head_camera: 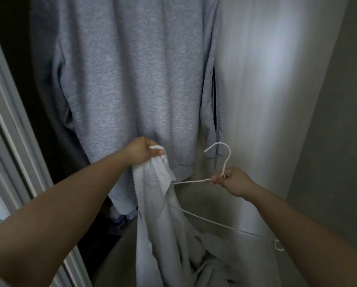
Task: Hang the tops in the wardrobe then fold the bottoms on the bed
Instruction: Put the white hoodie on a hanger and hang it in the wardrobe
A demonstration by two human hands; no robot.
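My left hand (141,151) grips the upper edge of a light grey zip-up top (163,214), which hangs down in front of me with its zipper along the left edge. My right hand (230,181) pinches the neck of a white wire hanger (223,156), hook pointing up. One hanger arm runs left into the top; the other slopes down to the right. A grey sweatshirt (132,79) hangs in the wardrobe right behind both hands.
A darker garment (49,100) hangs to the left of the sweatshirt. The wardrobe's white door frame (12,141) runs down the left side. A pale wall or door panel (266,79) stands on the right. Dark items (119,222) lie low inside the wardrobe.
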